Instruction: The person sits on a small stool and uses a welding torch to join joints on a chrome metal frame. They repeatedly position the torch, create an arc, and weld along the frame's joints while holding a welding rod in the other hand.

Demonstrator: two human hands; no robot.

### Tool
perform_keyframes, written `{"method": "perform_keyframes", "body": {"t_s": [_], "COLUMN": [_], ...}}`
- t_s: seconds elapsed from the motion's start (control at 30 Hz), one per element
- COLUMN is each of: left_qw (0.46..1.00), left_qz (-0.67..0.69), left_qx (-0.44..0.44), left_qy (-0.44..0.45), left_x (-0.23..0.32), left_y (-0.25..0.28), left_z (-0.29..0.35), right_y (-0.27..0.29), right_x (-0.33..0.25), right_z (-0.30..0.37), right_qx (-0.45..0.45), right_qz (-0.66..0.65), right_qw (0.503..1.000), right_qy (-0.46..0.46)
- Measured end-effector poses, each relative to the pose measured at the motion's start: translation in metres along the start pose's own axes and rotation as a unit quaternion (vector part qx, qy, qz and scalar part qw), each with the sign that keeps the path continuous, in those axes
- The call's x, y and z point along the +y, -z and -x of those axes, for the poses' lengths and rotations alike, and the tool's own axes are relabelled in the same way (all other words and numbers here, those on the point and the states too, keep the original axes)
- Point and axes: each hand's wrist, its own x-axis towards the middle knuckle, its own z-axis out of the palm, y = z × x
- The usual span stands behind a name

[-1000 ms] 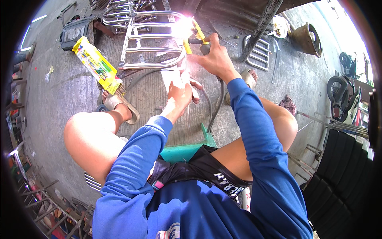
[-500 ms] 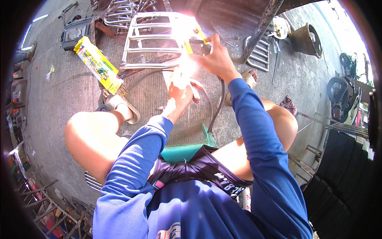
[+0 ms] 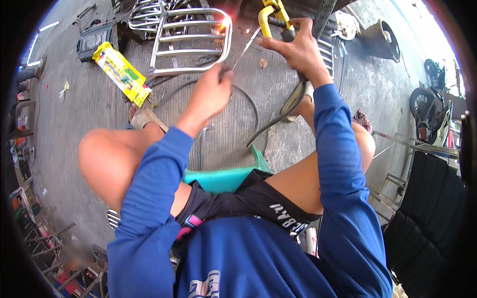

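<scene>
My right hand [image 3: 304,53] is closed around the black handle of a yellow welding electrode holder [image 3: 265,24], its dark cable [image 3: 276,123] running down to the floor. A thin pale rod [image 3: 246,47] slants up from my left hand [image 3: 206,97], whose fingers are pinched around its lower end. The rod's upper end comes near the holder; whether they touch I cannot tell. Beyond my left hand lies a rack of shiny metal tubes [image 3: 194,52]. Orange-red glowing spots [image 3: 226,23] show at its far right corner. Neither hand touches the rack.
A yellow packet [image 3: 119,72] with thin rods at its end lies left of the rack, near my foot. More bent tubes [image 3: 144,17] lie behind. A black case [image 3: 94,42] is at far left, a bucket [image 3: 382,42] at far right. Under me is a green seat [image 3: 221,180].
The bright welding glare has gone, leaving glowing spots. My right hand has moved right with the holder, away from the rack. My left hand has shifted up and left, and the rod now shows.
</scene>
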Motion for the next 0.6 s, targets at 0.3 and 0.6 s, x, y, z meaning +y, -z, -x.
{"method": "perform_keyframes", "body": {"t_s": [0.3,0.6], "left_qw": [0.988,0.949], "left_qz": [0.151,0.252], "left_qx": [0.031,0.169], "left_qy": [-0.014,-0.083], "left_x": [0.034,0.026], "left_y": [0.05,0.143], "left_z": [-0.076,-0.043], "right_y": [0.048,0.103], "right_x": [0.011,-0.042], "right_z": [0.031,0.047], "right_qx": [-0.016,0.0], "right_qz": [0.103,-0.468], "right_qw": [0.992,0.879], "right_qy": [-0.069,-0.095]}}
